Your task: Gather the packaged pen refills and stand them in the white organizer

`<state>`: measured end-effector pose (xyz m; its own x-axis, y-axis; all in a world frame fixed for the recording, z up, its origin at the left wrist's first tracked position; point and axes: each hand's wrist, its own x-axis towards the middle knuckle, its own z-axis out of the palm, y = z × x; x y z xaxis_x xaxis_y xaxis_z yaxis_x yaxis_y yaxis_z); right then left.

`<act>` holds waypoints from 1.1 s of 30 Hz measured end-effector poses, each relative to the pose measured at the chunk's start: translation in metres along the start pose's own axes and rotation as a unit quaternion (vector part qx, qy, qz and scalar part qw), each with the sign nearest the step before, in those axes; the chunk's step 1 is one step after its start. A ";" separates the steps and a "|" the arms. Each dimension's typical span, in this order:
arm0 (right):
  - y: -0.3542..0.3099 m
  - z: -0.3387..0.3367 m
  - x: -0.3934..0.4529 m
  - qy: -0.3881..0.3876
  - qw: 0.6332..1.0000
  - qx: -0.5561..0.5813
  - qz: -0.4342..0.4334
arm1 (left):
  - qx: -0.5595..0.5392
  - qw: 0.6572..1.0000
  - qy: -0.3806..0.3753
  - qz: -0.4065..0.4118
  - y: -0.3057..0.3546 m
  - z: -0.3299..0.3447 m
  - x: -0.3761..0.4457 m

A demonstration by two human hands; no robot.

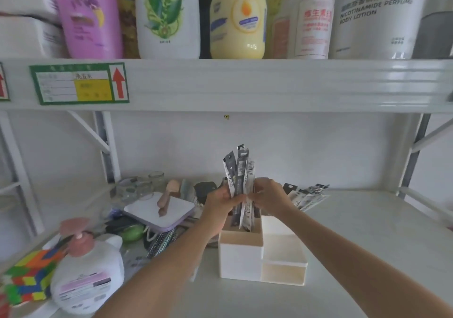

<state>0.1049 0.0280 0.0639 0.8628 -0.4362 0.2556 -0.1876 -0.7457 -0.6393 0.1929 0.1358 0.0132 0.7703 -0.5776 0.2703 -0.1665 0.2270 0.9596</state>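
We hold a bundle of packaged pen refills (239,183) upright between both hands, with its lower ends already dipping into the tall rear compartment of the white organizer (241,259), which stands on the shelf (343,219). Our left hand (221,201) is closed around the bundle's left side about midway up; our right hand (268,195) pinches it from the right at the same height.

These packets look very light: thin, flat plastic sleeves, glossy and probably slippery against each other. We judge them stiff along their length (the refill inside acts as a spine) but floppy at the hanger tabs on top, which fan apart here. So the middle is the place to hold them, squeezed flat face to face, not by the tabs. If we ease off unevenly, single packets may slide out or lean over the rim.

More refill packets (307,195) lie flat on the shelf just behind our right hand, so the gathering seems unfinished.
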 end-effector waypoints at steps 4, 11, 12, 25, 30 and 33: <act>0.006 -0.001 -0.001 -0.053 0.998 0.015 0.018 | 0.041 0.999 -0.006 -0.009 0.000 -0.007 -0.002; 0.019 0.016 -0.011 -0.109 0.992 -0.042 0.039 | 0.222 0.975 0.002 0.023 -0.002 -0.015 -0.016; 0.018 0.017 -0.012 -0.119 0.990 -0.071 0.036 | 0.238 0.971 -0.008 0.025 -0.001 -0.016 -0.016; 0.008 0.013 -0.021 -0.143 0.989 0.018 0.041 | 0.521 0.834 -0.144 -0.110 0.022 0.002 -0.004; 0.007 0.002 -0.025 -0.150 0.986 0.054 0.047 | 0.471 0.865 -0.108 -0.134 0.038 -0.010 0.003; 0.010 0.005 -0.030 -0.153 0.987 -0.014 0.052 | 0.460 0.875 -0.066 -0.132 0.040 -0.028 -0.003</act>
